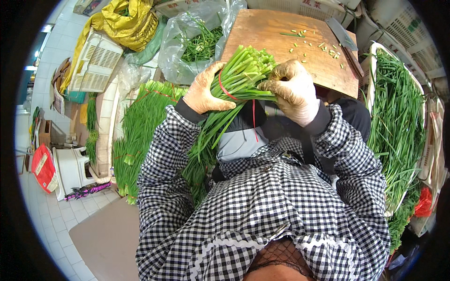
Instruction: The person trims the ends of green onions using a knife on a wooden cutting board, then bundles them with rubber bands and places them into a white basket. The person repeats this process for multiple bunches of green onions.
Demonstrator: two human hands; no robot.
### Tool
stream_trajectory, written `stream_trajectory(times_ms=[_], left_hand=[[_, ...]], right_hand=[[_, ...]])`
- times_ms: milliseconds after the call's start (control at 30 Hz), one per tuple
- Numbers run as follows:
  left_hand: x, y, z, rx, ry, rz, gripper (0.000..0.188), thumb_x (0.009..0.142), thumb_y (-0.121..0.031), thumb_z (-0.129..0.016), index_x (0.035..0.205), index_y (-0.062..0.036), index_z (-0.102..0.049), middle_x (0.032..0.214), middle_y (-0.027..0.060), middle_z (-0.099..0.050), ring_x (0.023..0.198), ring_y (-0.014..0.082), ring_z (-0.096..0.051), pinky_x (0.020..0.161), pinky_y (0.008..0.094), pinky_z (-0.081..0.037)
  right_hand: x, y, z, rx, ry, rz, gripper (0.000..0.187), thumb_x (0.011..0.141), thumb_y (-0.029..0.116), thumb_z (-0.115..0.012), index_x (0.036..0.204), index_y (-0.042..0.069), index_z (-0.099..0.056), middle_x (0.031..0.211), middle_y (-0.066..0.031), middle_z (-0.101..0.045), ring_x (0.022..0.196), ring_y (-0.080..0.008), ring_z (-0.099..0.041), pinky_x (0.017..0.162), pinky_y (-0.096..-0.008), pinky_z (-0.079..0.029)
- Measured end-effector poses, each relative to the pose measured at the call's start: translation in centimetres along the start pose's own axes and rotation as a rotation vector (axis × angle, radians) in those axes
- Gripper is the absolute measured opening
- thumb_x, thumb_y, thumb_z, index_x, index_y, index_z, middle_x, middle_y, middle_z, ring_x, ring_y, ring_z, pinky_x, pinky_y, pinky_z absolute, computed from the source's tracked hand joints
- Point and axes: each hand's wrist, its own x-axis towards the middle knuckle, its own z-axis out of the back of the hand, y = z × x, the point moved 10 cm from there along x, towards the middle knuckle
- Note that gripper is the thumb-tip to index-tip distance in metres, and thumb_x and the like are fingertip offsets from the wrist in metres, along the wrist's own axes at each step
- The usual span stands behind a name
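The left hand (202, 91), in a pale glove, grips a bunch of slender green stalks (236, 75) crossed by a red strip (222, 84), by the near left corner of a brown wooden board (262, 33); the right hand (295, 89), also gloved, pinches its loose strands. Left of the board, a clear plastic bag (169, 56) holds green trimmings (201, 47); right, a white plastic crate (373, 63) brims with long leaves (393, 103).

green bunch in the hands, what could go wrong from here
The red tie around the green bunch appears to have a loose end hanging, so it might slip.
The left hand clasps the bunch; squeezing too hard could bruise it.
The knife lies near the edge of the wooden board and might get knocked off.
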Motion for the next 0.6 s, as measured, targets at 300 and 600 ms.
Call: stream_trajectory(times_ms=[300, 600], left_hand=[[-0.8, -1.1, 0.5, 0.075, -0.062, 0.006, 0.093, 0.053, -0.037, -0.085, 0.127, -0.0002, -0.042, 0.116, 0.0123, -0.055, 0.108, 0.0237, -0.053, 0.097, 0.0349, -0.038], [-0.9, -2.3, 0.3, 0.116, -0.072, -0.003, 0.088, 0.054, -0.035, -0.083, 0.124, -0.0009, -0.044, 0.115, 0.0137, -0.056, 0.107, 0.0252, -0.054, 0.096, 0.0355, -0.039]], right_hand=[[-0.5, -1.2, 1.7, -0.025, -0.178, -0.218, 0.027, 0.059, 0.013, -0.076, 0.082, 0.006, -0.064, 0.079, -0.0114, -0.059, 0.075, -0.0322, -0.056, 0.064, -0.0401, -0.045], [-1.5, -3.2, -1.0, 0.265, 0.033, -0.429, 0.022, 0.064, 0.004, -0.074, 0.083, 0.005, -0.064, 0.085, -0.0104, -0.054, 0.085, -0.0267, -0.052, 0.075, -0.0343, -0.042]])
